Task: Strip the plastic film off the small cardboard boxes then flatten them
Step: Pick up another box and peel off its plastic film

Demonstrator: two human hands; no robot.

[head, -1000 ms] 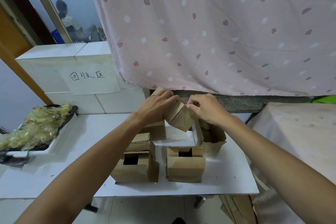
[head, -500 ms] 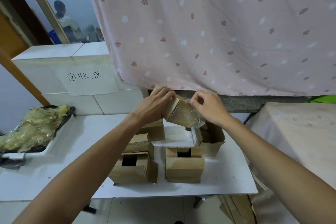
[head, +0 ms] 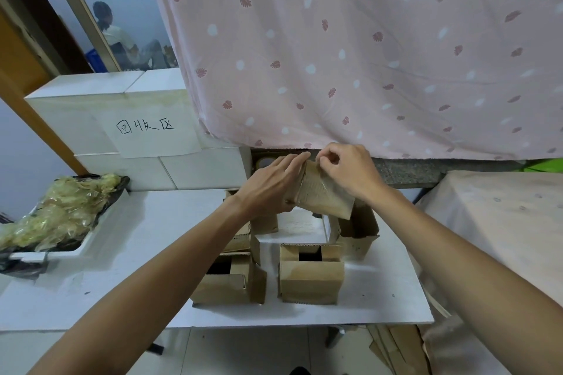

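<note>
Grip: right hand point(head: 347, 170) pinches plastic film point(head: 313, 190) at the top edge of the small cardboard box point(head: 333, 207), which left hand point(head: 268, 189) clasps above the table point(head: 152, 222); risk: a sharp tug likely tears film short or drops box.

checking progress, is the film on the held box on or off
On: glossy film covers the face of the box; the right hand pinches it at the top corner.
</note>
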